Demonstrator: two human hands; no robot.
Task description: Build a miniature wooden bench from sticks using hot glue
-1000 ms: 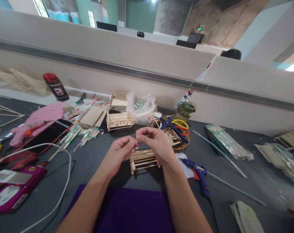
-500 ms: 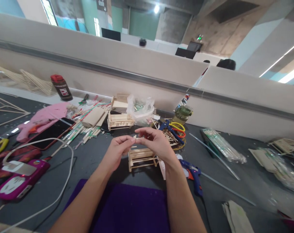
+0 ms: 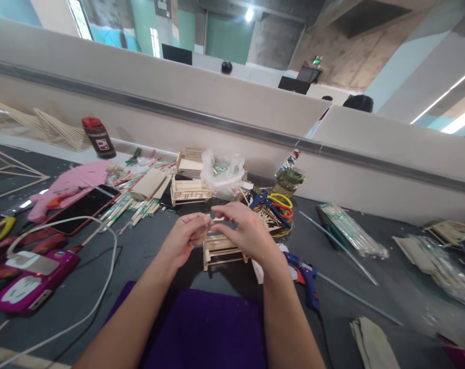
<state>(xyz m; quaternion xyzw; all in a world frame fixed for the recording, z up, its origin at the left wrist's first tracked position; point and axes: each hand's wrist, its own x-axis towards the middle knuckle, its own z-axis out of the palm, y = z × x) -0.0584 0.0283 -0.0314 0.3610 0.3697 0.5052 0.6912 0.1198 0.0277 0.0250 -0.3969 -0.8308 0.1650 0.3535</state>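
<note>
Both hands meet just above a small wooden stick frame (image 3: 222, 250) that stands on the dark worktop (image 3: 148, 251), right in front of the person and at the far edge of a purple mat (image 3: 209, 328). The left hand (image 3: 186, 238) is pinched, thumb against forefinger, on a tiny wood sliver (image 3: 210, 219), too small to make out in detail. The right hand (image 3: 245, 231) comes in from 3 o'clock with its fingers curled toward the same spot; I cannot tell whether its grip closes on the sliver or only steadies it. Held this close over the frame, the piece likely sits where fine fingertip control is easiest. A blue glue gun (image 3: 306, 281) lies at 4 o'clock of the frame, near the right wrist, within easy reach. At 12 o'clock a second stick frame (image 3: 189, 192) stands beside a clear plastic bag (image 3: 222, 173), and scissors with coloured handles (image 3: 275, 203) rest at 1 o'clock. A phone (image 3: 81, 209) and a white cable (image 3: 102, 246) lie well apart at 9 o'clock.
</note>
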